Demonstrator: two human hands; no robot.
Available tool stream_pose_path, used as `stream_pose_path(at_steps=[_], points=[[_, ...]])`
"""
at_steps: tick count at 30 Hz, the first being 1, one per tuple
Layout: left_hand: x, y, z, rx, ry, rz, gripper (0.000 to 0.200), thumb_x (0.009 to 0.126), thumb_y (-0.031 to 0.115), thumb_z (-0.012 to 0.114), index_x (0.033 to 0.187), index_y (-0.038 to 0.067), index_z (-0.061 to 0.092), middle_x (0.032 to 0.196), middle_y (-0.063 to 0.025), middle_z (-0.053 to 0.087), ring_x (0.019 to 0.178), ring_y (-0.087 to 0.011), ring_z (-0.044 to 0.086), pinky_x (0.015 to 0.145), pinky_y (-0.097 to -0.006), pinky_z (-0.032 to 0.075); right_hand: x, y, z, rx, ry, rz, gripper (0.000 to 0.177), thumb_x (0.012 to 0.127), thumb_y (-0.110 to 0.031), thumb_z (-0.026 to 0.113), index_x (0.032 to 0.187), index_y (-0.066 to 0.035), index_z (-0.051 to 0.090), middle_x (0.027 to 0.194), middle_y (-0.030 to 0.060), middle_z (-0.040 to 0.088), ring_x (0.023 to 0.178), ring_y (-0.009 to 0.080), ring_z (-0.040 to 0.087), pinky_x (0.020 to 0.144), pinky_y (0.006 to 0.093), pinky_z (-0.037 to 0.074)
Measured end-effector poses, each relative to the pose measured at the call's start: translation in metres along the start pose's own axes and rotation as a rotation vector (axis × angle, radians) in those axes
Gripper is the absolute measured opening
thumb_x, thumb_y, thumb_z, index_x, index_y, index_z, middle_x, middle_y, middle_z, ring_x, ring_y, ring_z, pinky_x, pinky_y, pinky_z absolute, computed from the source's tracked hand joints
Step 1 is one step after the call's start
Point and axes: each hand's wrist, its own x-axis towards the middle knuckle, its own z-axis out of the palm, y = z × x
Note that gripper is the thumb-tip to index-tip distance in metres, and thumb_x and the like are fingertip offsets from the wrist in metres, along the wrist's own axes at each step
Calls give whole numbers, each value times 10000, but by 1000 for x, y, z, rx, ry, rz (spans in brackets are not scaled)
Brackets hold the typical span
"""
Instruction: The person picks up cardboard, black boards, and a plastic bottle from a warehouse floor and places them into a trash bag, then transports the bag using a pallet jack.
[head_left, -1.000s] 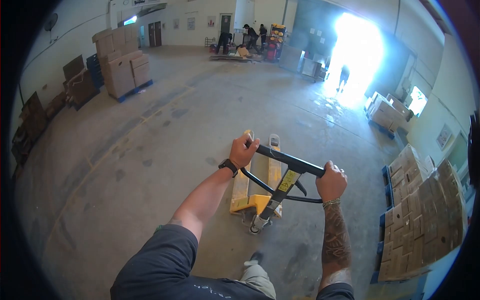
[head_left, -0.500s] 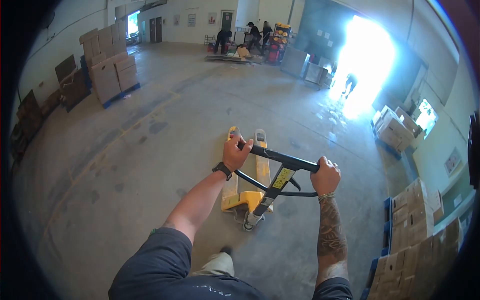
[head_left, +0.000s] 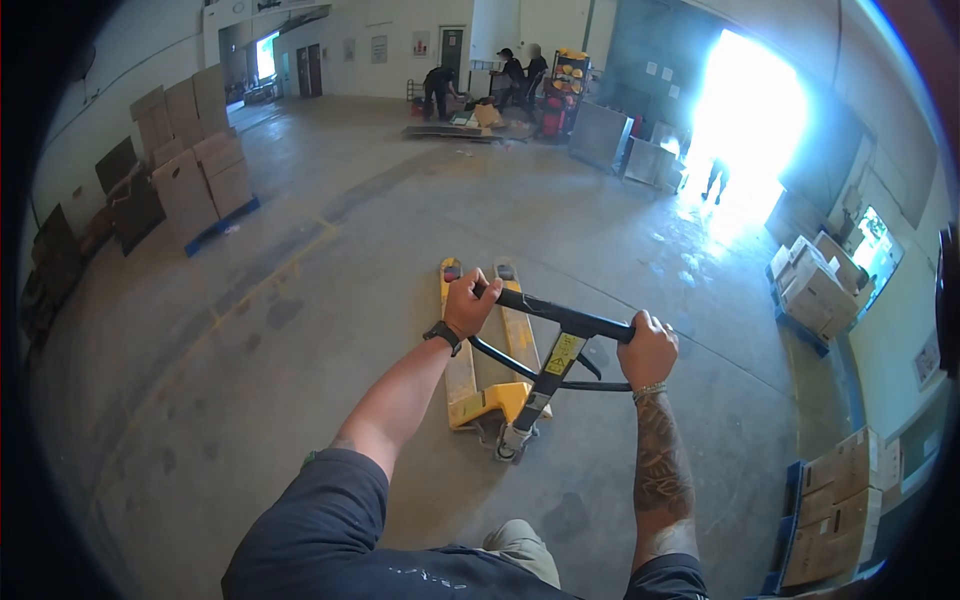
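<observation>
My left hand (head_left: 471,305) is wrapped round the left end of the black handle (head_left: 560,313) of a yellow pallet jack (head_left: 488,403). The handle's right end is gripped by my right hand (head_left: 648,350). Below the crossbar are a black lever (head_left: 590,367) and a curved lower bar. A yellow warning label (head_left: 564,353) is on the handle's shaft. The jack's two forks (head_left: 520,330) point away from me, low over the concrete floor, with no load on them. A dark watch is on my left wrist.
Cardboard boxes (head_left: 185,195) on a blue pallet stand at the left. More boxes (head_left: 812,290) and stacked cartons (head_left: 835,505) line the right side. Several people (head_left: 512,75) are at the back beside a low pile and a rack (head_left: 565,90). One person (head_left: 716,180) is near the bright doorway (head_left: 750,105).
I have moved forward with the pallet jack. The side boxes have shifted outward and closer, and the back of the hall looks slightly nearer. Both hands keep their grip.
</observation>
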Motion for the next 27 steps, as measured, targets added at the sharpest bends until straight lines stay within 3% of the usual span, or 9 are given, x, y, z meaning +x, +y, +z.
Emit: stream_pose_path(at_steps=[8, 12, 16, 18, 20, 23, 25, 27], points=[[19, -7, -24, 2, 51, -27, 382, 845, 307, 632, 636, 34, 466, 521, -36, 457, 510, -100, 393, 476, -289, 343, 25, -29, -4, -23, 10, -15, 156, 784, -253, 630, 768, -118, 553, 745, 64, 603, 763, 302, 597, 721, 425, 441], [-10, -14, -8, 18, 47, -155, 395, 819, 340, 665, 651, 45, 463, 531, -43, 467, 507, -107, 431, 468, -305, 360, 41, -2, 54, 83, -31, -81, 152, 735, -173, 675, 738, -108, 538, 709, 65, 584, 750, 315, 580, 702, 419, 425], [-15, 4, -1, 158, 137, -110, 387, 805, 335, 681, 653, 53, 464, 524, -42, 463, 502, -107, 430, 469, -306, 366, 67, 9, 88, 143, -280, -107, 107, 723, -138, 642, 766, -116, 547, 778, 80, 613, 824, 318, 577, 771, 424, 423], [-7, -9, -22, 166, 220, -130, 383, 806, 328, 680, 655, 51, 463, 512, -41, 457, 491, -104, 426, 468, -308, 367, 77, -17, 84, 172, -239, -153, 111, 724, -142, 633, 787, -115, 546, 768, 84, 615, 835, 319, 586, 767, 433, 426], [8, -23, -62, 226, 252, -69, 346, 843, 260, 632, 654, 63, 420, 552, 15, 404, 540, -74, 356, 487, -276, 319, 84, -60, 79, 189, -231, -173, 113, 735, -157, 634, 788, -115, 544, 764, 83, 615, 836, 316, 591, 764, 433, 429], [30, -34, -110, 137, 288, -54, 364, 826, 264, 660, 644, 45, 433, 518, 6, 434, 510, -73, 384, 475, -287, 346, 98, -107, 86, 271, -6, -312, 196, 775, -272, 652, 749, -120, 532, 707, 80, 597, 740, 319, 583, 706, 429, 432], [39, -44, -118, 155, 283, -63, 359, 830, 249, 650, 639, 44, 425, 525, 12, 431, 522, -70, 378, 478, -285, 342, 96, -121, 84, 215, -125, -238, 169, 776, -251, 645, 780, -116, 544, 775, 66, 619, 824, 298, 601, 744, 425, 437], [49, -57, -118, 161, 287, -52, 355, 834, 234, 639, 633, 43, 417, 532, 19, 427, 533, -67, 371, 482, -283, 338, 97, -120, 98, 229, -118, -245, 172, 778, -256, 645, 780, -115, 547, 777, 63, 619, 824, 299, 601, 743, 426, 436]])
